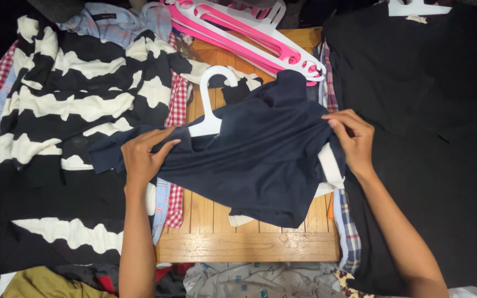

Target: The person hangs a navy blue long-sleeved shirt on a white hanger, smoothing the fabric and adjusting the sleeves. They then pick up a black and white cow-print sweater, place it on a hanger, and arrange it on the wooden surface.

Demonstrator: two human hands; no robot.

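A navy garment (260, 160) lies across the middle of the wooden table (249, 245), draped over a white hanger (212, 105). The left hand (142, 157) is pinched closed on the garment's left edge; the right hand (351, 138) is pinched closed on its right edge. Pink hangers (249, 38) lie at the far side. A black-and-white striped garment (78, 105) lies left, a black garment (426, 110) right.
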